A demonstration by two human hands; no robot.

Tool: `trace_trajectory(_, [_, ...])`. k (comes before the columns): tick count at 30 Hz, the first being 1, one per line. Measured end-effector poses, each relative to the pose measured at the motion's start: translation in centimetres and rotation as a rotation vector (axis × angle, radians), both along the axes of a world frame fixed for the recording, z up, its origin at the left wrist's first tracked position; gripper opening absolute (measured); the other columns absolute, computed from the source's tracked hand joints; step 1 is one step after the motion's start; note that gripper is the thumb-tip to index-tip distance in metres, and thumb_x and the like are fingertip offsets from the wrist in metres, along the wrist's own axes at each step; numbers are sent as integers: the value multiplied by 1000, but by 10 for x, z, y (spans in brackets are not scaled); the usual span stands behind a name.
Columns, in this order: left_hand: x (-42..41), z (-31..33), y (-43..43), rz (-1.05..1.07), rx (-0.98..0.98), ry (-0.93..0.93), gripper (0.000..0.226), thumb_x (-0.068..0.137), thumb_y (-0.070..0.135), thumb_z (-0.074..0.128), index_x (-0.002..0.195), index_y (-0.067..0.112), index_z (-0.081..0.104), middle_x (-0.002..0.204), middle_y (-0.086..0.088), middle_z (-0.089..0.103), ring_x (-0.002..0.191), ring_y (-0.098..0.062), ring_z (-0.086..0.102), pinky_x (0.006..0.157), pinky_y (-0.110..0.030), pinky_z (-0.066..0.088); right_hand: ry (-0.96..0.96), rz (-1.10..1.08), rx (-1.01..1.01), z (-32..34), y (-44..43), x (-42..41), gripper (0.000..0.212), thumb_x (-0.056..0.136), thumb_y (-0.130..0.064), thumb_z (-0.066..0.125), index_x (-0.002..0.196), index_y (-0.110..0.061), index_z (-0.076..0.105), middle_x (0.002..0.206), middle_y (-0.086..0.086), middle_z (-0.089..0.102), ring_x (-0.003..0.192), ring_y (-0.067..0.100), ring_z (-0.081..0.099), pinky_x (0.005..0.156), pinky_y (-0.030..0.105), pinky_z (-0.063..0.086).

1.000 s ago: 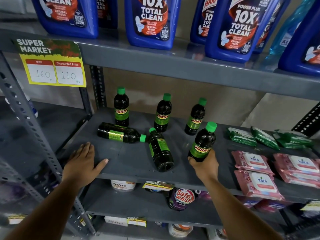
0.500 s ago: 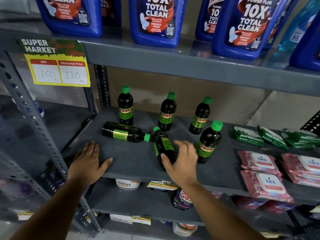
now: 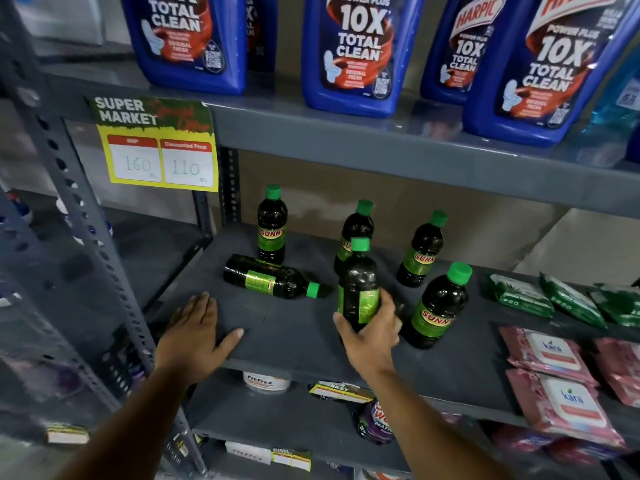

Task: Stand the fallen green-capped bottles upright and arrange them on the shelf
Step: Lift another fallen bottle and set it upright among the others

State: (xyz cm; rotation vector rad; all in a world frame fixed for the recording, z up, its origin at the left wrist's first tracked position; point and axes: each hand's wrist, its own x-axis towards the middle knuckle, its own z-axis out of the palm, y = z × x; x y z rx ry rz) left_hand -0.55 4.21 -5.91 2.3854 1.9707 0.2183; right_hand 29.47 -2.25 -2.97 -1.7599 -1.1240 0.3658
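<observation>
Dark bottles with green caps and green labels are on the grey shelf (image 3: 294, 337). My right hand (image 3: 372, 336) grips one bottle (image 3: 358, 282) by its lower half and holds it upright at the shelf's middle. One bottle (image 3: 268, 277) lies on its side to the left, cap pointing right. An upright bottle (image 3: 440, 306) stands just right of my right hand. Three more stand along the back, at the left (image 3: 272, 226), middle (image 3: 358, 223) and right (image 3: 422, 251). My left hand (image 3: 194, 337) rests flat on the shelf's front left edge, fingers spread.
Green packs (image 3: 519, 294) and pink wipe packs (image 3: 550, 356) lie on the shelf's right part. Big blue cleaner bottles (image 3: 356, 53) stand on the shelf above, with a yellow price tag (image 3: 159, 150) hanging from it. A perforated upright post (image 3: 86, 216) runs along the left.
My right hand let go of the right front bottle, moved left to the fallen middle bottle, gripped it and raised it upright. My left hand stayed on the shelf edge.
</observation>
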Motion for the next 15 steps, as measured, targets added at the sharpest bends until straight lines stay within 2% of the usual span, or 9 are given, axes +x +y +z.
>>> trace_trajectory(2, [0, -1, 0, -1, 8, 4, 113, 72, 82, -3, 148, 3, 23, 158, -15, 23, 147, -28, 18, 119, -44, 18, 19, 4, -29, -6, 2, 2, 92, 71, -45, 80, 141, -20, 26, 122, -1, 47, 120, 24, 35, 105, 48, 27])
trace_trajectory(4, [-1, -1, 0, -4, 4, 7, 112, 73, 82, -3, 147, 3, 24, 158, -15, 24, 147, -28, 19, 118, -44, 19, 74, 60, -14, -8, 8, 5, 91, 72, -37, 82, 141, -17, 26, 126, 3, 46, 125, 28, 38, 106, 46, 33])
trace_trajectory(7, [-1, -2, 0, -2, 10, 4, 110, 74, 82, 0, 148, 3, 23, 158, -15, 24, 147, -28, 18, 118, -44, 19, 88, 109, -27, -5, 17, 10, 91, 69, -31, 85, 139, -18, 28, 124, 3, 48, 118, 24, 48, 100, 44, 42])
trace_trajectory(11, [0, 0, -1, -7, -2, -7, 109, 74, 81, 4, 149, 4, 19, 159, -15, 20, 147, -27, 15, 119, -43, 16, 171, 247, -25, -3, 20, 21, 89, 65, -18, 77, 137, -34, 26, 114, -12, 57, 103, -1, 57, 90, 32, 48])
trace_trajectory(13, [0, 0, -1, -5, 3, 7, 111, 73, 82, 0, 149, 4, 18, 159, -14, 20, 147, -27, 15, 119, -43, 15, 182, 299, -42, -4, 21, 32, 85, 66, -14, 74, 138, -29, 31, 113, -10, 62, 103, 0, 60, 92, 34, 50])
trace_trajectory(15, [0, 0, 0, -7, 3, 16, 111, 72, 82, -2, 149, 4, 17, 160, -14, 19, 148, -26, 14, 119, -42, 15, 160, 289, -71, -1, 23, 39, 81, 69, -16, 80, 137, -25, 37, 118, -6, 63, 108, 9, 61, 95, 38, 49])
